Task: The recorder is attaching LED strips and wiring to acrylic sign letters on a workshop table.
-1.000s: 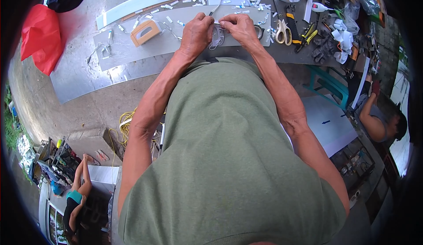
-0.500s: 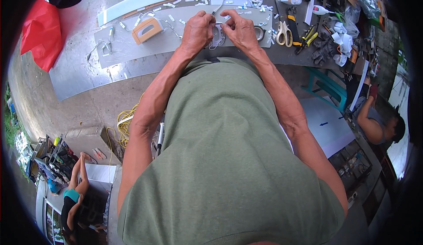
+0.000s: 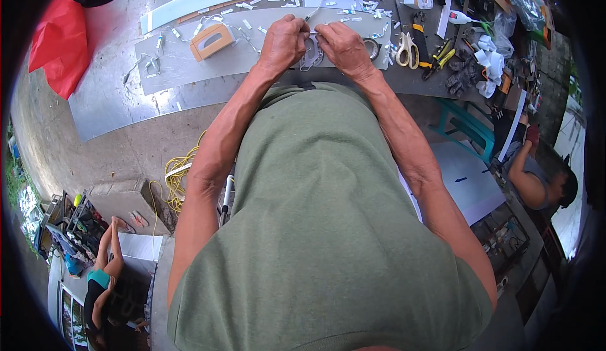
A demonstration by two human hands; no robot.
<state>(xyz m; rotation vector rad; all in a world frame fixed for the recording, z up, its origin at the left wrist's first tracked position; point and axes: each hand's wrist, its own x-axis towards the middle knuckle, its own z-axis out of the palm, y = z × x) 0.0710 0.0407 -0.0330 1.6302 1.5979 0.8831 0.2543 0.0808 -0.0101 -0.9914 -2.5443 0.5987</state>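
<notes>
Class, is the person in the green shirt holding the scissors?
No, the scissors lie on the table, to the right of the person's right hand and apart from it.

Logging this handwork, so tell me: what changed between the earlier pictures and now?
Half a second ago the right hand had its forefinger lifted; it has since come down toward the left hand. Nothing was visibly released. The left hand, tan box with oval opening and cream-handled scissors stayed put.

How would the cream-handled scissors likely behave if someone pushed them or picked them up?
The scissors would probably feel stiff, since their looped handles look rigid. Lying flat on the table, they would likely slide rather than roll if pushed. Their open loops should make them easy to hook and lift.
</notes>
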